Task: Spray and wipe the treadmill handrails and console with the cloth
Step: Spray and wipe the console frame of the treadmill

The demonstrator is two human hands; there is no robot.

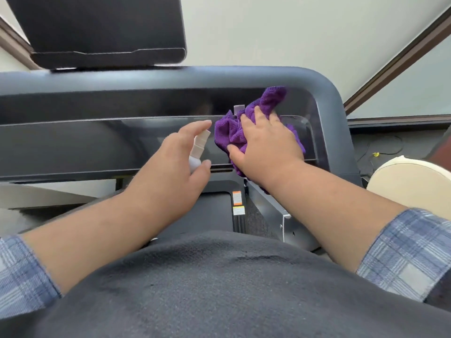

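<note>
A crumpled purple cloth lies on the dark glossy console panel of the treadmill, near its right end. My right hand presses flat on the cloth with fingers spread. My left hand holds a small white spray bottle, thumb round its body and index finger stretched above the nozzle, which points toward the cloth. The grey front handrail runs across above the console and bends down at the right.
A dark screen on its stand rises behind the handrail at upper left. Below the console are the treadmill deck and warning stickers. A cream round object sits at right, with cables on the floor behind it.
</note>
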